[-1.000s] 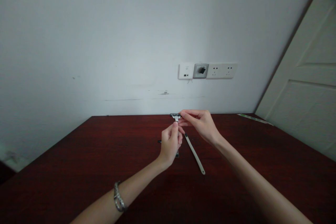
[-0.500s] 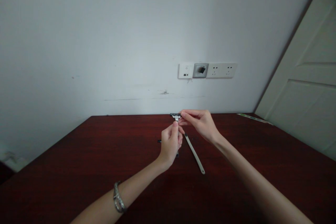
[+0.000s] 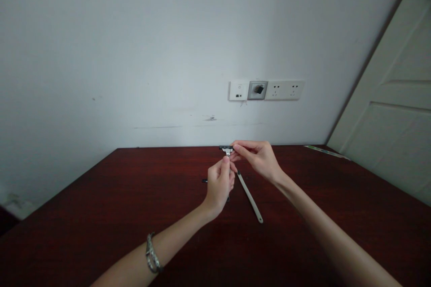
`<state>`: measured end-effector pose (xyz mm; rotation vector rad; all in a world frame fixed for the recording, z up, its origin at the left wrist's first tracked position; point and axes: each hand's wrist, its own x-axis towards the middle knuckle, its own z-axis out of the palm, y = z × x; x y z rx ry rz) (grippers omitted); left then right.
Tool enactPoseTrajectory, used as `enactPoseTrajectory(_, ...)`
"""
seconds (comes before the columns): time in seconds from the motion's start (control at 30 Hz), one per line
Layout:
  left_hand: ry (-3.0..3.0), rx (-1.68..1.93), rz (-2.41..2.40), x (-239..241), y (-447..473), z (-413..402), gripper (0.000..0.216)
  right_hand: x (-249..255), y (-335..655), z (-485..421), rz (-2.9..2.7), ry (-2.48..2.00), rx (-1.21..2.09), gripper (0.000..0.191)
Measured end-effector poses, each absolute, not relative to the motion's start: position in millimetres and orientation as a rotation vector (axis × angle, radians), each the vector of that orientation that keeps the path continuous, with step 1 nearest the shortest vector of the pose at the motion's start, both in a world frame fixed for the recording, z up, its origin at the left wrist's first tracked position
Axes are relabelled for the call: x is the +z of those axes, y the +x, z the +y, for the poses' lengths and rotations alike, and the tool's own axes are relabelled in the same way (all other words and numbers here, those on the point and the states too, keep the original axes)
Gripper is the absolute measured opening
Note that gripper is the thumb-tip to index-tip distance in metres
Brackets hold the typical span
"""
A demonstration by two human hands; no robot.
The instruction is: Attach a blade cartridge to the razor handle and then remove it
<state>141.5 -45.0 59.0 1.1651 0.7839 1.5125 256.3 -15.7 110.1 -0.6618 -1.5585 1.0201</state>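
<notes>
A razor point(image 3: 227, 150) with a wide black head and a silvery neck is held upright above the table. My left hand point(image 3: 218, 184) is closed round its handle, the thumb lying along the front. My right hand point(image 3: 261, 159) pinches the right end of the black razor head between thumb and forefinger. Just below the hands, a slim pale handle point(image 3: 250, 197) with a hole at its near end lies slanted on the table; its dark far end is partly hidden by fingers. A small dark piece point(image 3: 204, 180) shows left of my left hand, mostly covered.
The dark red table point(image 3: 134, 215) meets a white wall point(image 3: 168, 54) at the back. Wall sockets point(image 3: 282, 90) sit above the table edge. At the back right lies a thin patterned strip point(image 3: 326, 151), near a white panelled door point(image 3: 400, 98).
Both hands and the razor have shifted very slightly to the right. The grip of each hand looks the same, and the pale handle has not moved.
</notes>
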Motion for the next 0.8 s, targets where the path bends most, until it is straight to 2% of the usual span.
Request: enactPoseTrajectory(0.8, 1.195, 1.523, 0.790, 57.0, 142.5, -43.0, 0.047, 110.0, 264.6, -14.4, -1.785, -0.643, 0.769, 0.024)
